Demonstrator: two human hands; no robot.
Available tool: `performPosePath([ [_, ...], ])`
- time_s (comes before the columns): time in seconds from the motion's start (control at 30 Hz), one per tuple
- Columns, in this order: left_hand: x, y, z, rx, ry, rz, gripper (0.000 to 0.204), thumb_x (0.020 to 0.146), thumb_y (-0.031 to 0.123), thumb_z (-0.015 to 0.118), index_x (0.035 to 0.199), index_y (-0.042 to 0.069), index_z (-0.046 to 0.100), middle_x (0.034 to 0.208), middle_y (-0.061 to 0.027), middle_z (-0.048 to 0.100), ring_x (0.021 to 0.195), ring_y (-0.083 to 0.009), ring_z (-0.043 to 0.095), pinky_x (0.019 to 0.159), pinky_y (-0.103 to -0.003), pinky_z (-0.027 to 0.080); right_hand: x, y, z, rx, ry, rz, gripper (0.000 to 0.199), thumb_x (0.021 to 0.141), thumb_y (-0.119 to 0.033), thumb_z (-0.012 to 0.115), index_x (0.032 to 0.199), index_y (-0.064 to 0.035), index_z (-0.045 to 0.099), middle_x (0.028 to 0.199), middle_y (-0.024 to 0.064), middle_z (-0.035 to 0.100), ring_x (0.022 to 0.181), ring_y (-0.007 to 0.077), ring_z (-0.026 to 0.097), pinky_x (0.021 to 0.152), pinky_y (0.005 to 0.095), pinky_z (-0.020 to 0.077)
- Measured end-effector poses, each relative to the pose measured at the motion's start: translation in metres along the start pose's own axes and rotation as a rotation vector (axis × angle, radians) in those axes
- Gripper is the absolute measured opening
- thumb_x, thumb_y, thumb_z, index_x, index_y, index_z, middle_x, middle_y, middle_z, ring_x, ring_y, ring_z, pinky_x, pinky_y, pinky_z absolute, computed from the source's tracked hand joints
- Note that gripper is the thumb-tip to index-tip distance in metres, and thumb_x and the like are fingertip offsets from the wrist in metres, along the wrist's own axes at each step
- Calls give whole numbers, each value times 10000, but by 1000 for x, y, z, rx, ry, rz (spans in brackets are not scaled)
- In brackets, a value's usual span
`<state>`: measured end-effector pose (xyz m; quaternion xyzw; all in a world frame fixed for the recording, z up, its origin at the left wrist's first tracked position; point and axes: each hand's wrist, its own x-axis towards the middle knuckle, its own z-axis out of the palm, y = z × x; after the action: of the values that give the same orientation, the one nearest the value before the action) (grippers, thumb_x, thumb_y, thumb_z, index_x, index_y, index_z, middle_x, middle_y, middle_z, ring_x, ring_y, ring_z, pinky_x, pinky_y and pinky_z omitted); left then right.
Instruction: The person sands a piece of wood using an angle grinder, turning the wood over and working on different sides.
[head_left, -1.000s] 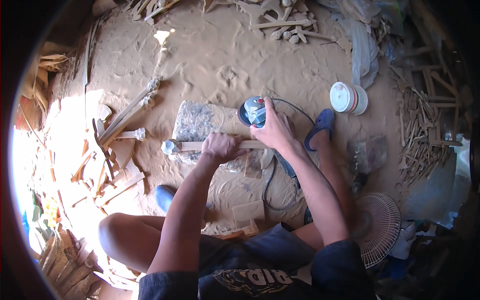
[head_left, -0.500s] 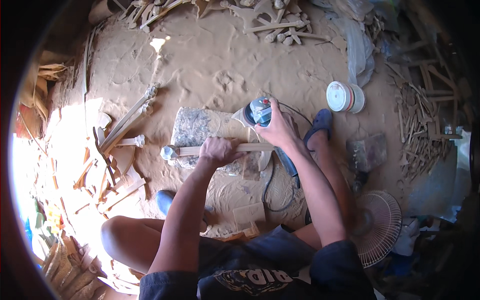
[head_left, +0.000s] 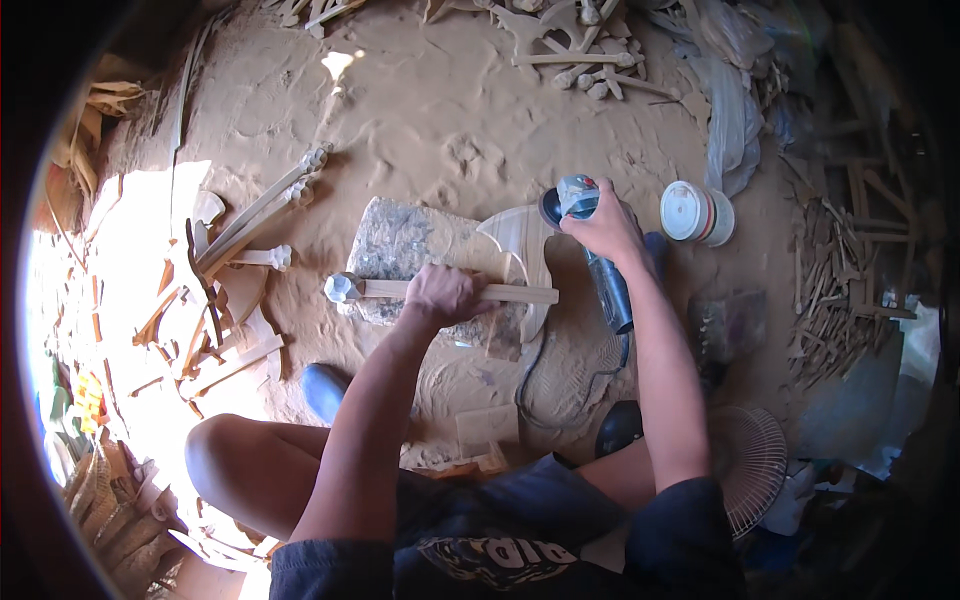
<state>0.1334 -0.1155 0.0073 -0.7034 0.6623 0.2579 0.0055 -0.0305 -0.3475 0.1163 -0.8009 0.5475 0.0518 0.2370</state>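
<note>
My left hand [head_left: 447, 296] is closed around a pale wooden stick [head_left: 525, 295] with a carved, faceted knob [head_left: 343, 288] at its left end. The stick lies crosswise over a stained, worn wooden block [head_left: 392, 240] on the sandy ground. Beyond the stick's right part, a flat, curved wooden piece [head_left: 530, 238] rests at the block's right end. My right hand [head_left: 608, 230] grips an angle grinder [head_left: 608, 292] near its head. The grinder is right of the block, apart from the stick, with its disc side facing left. Whether the disc spins cannot be made out.
A black cord [head_left: 528, 378] loops on the sand below the grinder. To the right stand a white bucket [head_left: 688, 212] and a fan [head_left: 755, 465]. Carved sticks and wood scraps [head_left: 235, 345] lie at left, with further piles [head_left: 835, 270] at right and far back.
My right hand has carried the grinder to the right, away from the stick and block. My left hand still holds the stick in about the same place. The view has shifted slightly.
</note>
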Motion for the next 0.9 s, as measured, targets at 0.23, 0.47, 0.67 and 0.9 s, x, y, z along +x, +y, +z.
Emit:
performPosePath([
  [0.23, 1, 1, -2, -50, -7, 17, 555, 995, 742, 585, 1333, 326, 727, 937, -50, 810, 860, -307, 798, 753, -467, 621, 14, -44, 4, -191, -196, -43, 913, 766, -348, 802, 1551, -60, 436, 1402, 273, 688, 1309, 450, 672, 1108, 534, 541],
  [0.47, 0, -1, -2, -10, -6, 19, 568, 985, 755, 591, 1297, 304, 743, 868, -62, 795, 801, -302, 794, 720, -455, 622, -3, -76, 18, -240, -306, -265, 935, 759, -360, 823, 1559, -42, 456, 1305, 312, 718, 1231, 476, 697, 1069, 506, 558],
  [0.67, 0, -3, -1, -10, -10, 19, 571, 974, 764, 599, 1234, 277, 743, 875, -52, 793, 795, -302, 792, 700, -460, 618, -8, -83, 17, -278, -309, -299, 981, 760, -374, 833, 1591, -45, 429, 1318, 318, 711, 1248, 489, 687, 1071, 520, 555],
  [0.9, 0, -7, 5, -9, 33, 41, 564, 973, 753, 609, 1244, 275, 736, 875, -44, 793, 787, -291, 789, 685, -463, 615, 12, -69, 4, -282, -230, -116, 967, 738, -346, 832, 1584, -79, 445, 1414, 270, 680, 1319, 441, 666, 1118, 521, 536],
])
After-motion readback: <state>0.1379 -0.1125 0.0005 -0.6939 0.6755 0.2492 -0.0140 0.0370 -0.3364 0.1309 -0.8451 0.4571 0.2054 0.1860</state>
